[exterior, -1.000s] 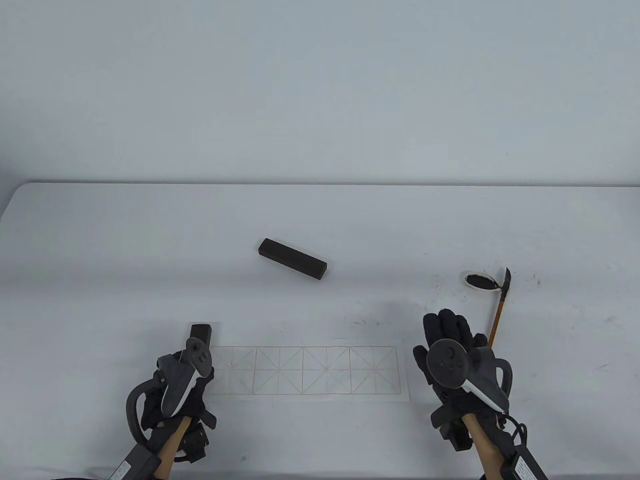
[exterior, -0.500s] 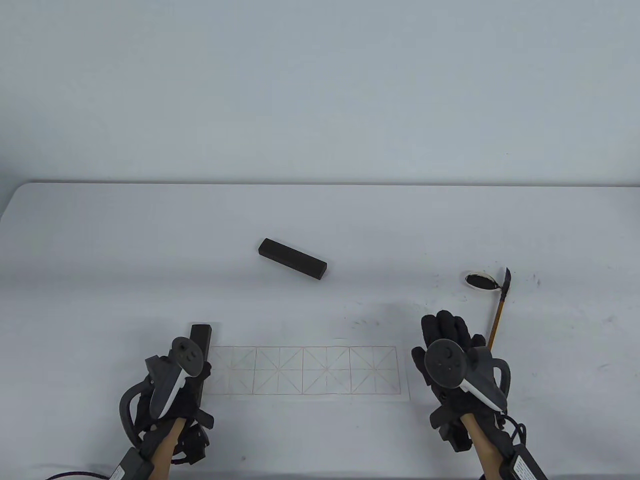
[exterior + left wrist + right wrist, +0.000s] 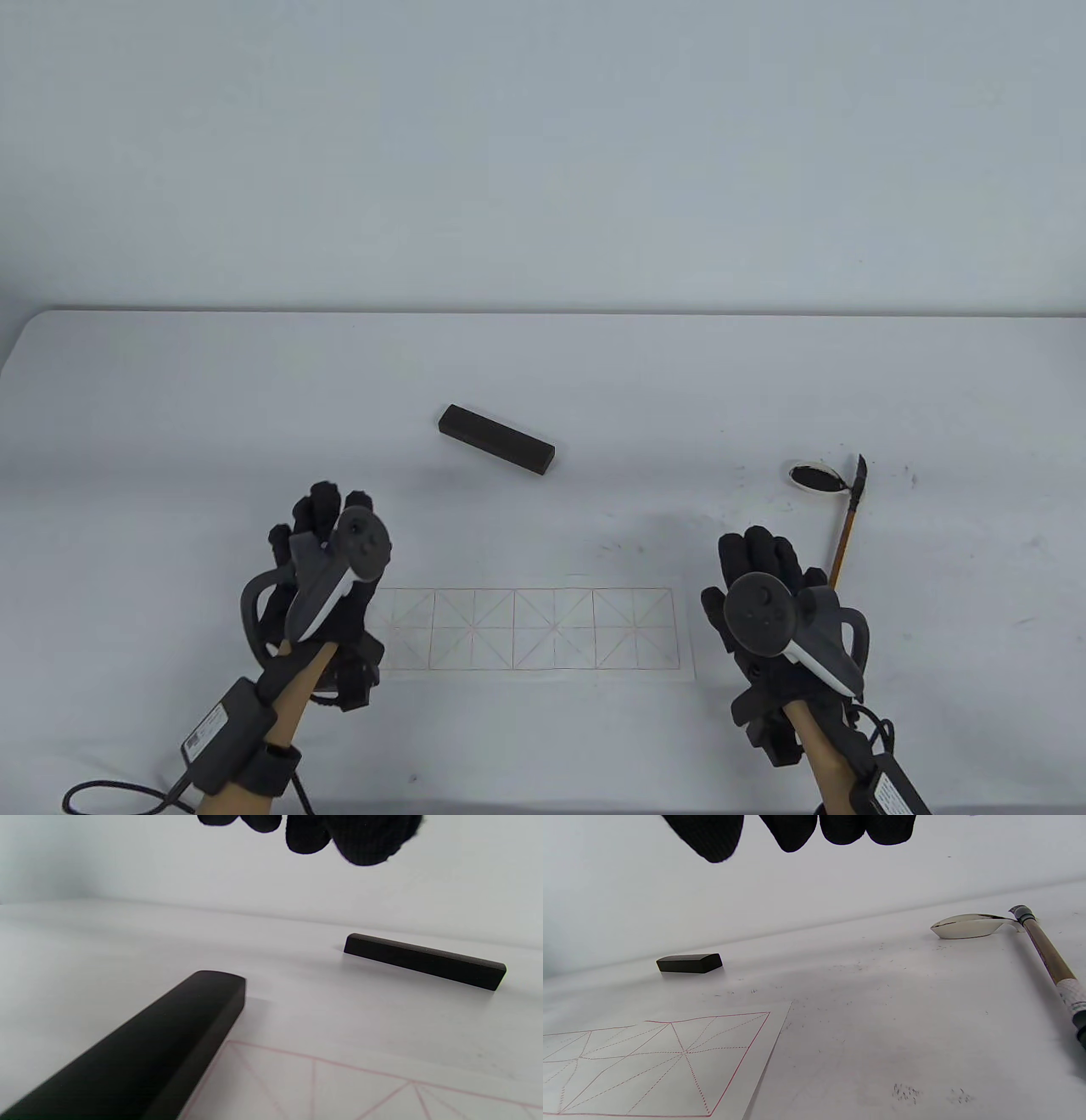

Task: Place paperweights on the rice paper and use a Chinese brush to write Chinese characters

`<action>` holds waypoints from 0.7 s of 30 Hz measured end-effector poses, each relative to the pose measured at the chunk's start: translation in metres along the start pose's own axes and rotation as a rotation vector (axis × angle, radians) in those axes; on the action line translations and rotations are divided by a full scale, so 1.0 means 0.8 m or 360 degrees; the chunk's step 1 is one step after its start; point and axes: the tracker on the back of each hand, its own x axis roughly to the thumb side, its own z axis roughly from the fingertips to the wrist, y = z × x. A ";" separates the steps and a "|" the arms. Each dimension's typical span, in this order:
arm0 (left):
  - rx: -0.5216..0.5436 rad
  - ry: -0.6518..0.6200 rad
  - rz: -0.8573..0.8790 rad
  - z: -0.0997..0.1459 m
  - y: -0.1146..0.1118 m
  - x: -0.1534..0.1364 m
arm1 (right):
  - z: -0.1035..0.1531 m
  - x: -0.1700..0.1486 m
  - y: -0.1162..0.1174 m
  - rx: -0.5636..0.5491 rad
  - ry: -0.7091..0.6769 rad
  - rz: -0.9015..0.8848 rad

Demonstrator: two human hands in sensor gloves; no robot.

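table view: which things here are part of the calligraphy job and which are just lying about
Belongs to the job:
- rice paper
- near paperweight, lying along the paper's left edge
- far paperweight, on the bare table, off the paper
- brush
- ink dish

Just lying about:
- nothing but ink specks on the table

Table view: high, looking down and forward over the whole tabletop (image 3: 170, 407). Wrist views: low, close to the surface, facing away from the person; all three share the far paperweight (image 3: 497, 440) (image 3: 424, 960) (image 3: 689, 963).
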 end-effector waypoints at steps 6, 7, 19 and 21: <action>-0.0197 -0.0043 -0.0108 -0.076 0.008 0.080 | -0.001 -0.002 0.000 -0.0005 0.0012 0.0002; -0.0230 -0.0017 -0.0157 -0.088 0.007 0.094 | -0.001 -0.002 -0.001 -0.0006 0.0013 0.0003; -0.0544 0.0129 -0.0444 -0.165 -0.036 0.176 | -0.002 -0.008 -0.004 -0.0019 0.0024 -0.0027; -0.0574 0.0134 -0.0460 -0.170 -0.043 0.180 | -0.002 -0.008 -0.005 -0.0021 0.0026 -0.0030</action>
